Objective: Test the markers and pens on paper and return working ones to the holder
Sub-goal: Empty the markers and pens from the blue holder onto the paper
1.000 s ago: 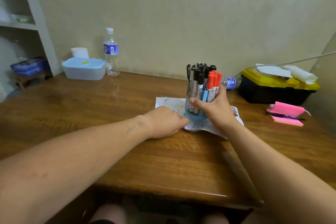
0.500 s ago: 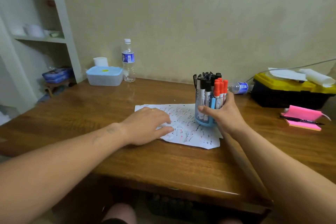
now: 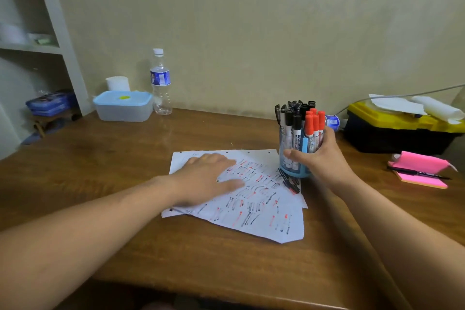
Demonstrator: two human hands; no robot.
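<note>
Two hands at work: my left hand (image 3: 206,181) lies flat, fingers straight, on the scribbled paper (image 3: 264,211). My right hand (image 3: 319,161) curls round the holder (image 3: 293,172), which stands upright at the paper's far right corner, packed with markers (image 3: 313,124).

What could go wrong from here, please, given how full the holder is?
The markers stand well above the rim of the holder, so the load looks top-heavy; if the right hand gripping it tilts or slides it, they could spill. The left hand lies flat on the paper, over its ink strokes, so any wet ink might smear.
</note>
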